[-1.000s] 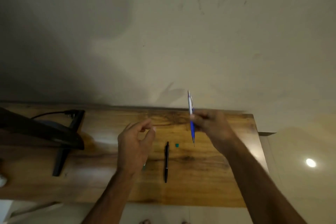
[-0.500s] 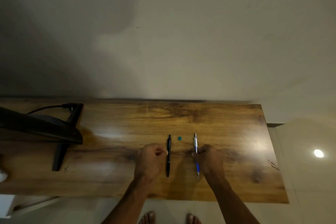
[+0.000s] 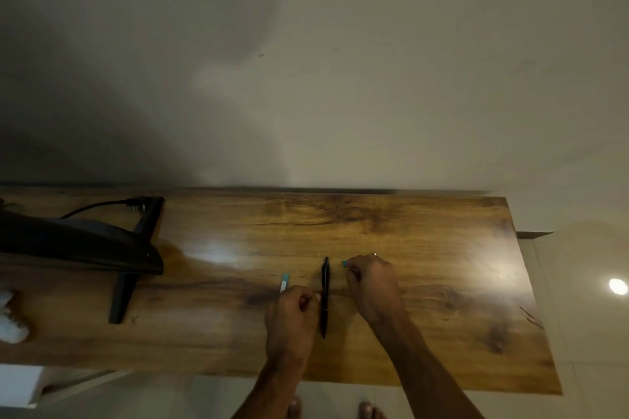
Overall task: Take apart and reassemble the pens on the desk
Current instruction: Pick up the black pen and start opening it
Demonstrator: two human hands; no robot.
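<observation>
A black pen point(image 3: 325, 296) lies lengthwise on the wooden desk point(image 3: 425, 248), between my two hands. My left hand point(image 3: 292, 313) is curled just left of it and grips a pale teal pen point(image 3: 284, 282), whose end sticks out past the knuckles. My right hand point(image 3: 371, 282) rests on the desk right of the black pen, fingers curled, and pinches a small teal cap point(image 3: 344, 263) at its fingertips. A silver tip point(image 3: 374, 254) of the blue pen shows past the right hand; the rest of that pen is hidden under the hand.
A black monitor stand point(image 3: 126, 282) with a cable point(image 3: 95, 206) fills the desk's left part. The wall runs along the far edge. The desk's right edge point(image 3: 531, 282) drops to a tiled floor. My bare feet point(image 3: 367, 410) show below the near edge.
My right hand lowered the blue pen to the desk, then slid forward to the small teal cap. My left hand came down beside the black pen, a teal pen now showing in it.
</observation>
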